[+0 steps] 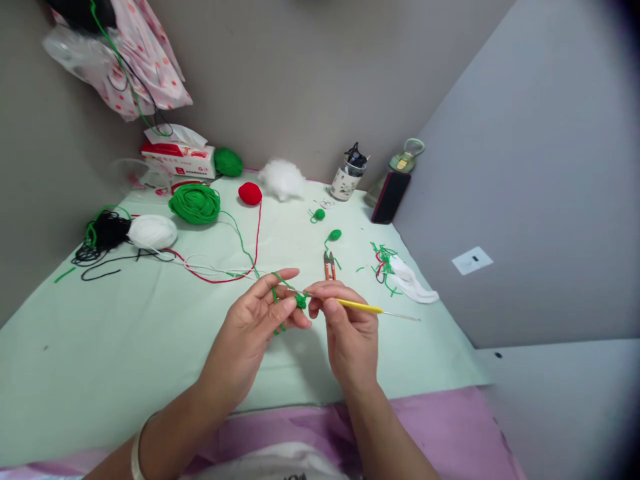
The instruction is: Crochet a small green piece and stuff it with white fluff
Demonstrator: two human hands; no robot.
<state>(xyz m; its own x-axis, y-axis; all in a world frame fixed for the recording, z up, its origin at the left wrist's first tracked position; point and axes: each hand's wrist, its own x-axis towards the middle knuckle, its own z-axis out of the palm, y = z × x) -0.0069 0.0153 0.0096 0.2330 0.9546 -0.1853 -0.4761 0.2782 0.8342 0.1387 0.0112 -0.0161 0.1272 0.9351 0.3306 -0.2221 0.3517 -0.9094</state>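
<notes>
My left hand (pixel 265 310) pinches a small piece of green crochet (pixel 301 302) between thumb and fingers, with green yarn looped over its raised index finger. My right hand (pixel 350 327) is closed around the yellow handle of a crochet hook (pixel 367 307). The hook's tip meets the green piece, and its other metal end points right. From the green yarn ball (pixel 195 203) a strand runs across the table toward my left hand. Orange-handled thread snips (pixel 329 265) lie just beyond my right hand, near a small green crocheted piece (pixel 335 235).
A red yarn ball (pixel 250 193), white yarn (pixel 153 231), black yarn (pixel 107 231) and white stuffing (pixel 283 179) lie toward the back and left. A tissue box (pixel 180 159), a pen cup (pixel 347 180) and a phone (pixel 391 198) stand by the walls. Yarn scraps (pixel 384 260) lie right.
</notes>
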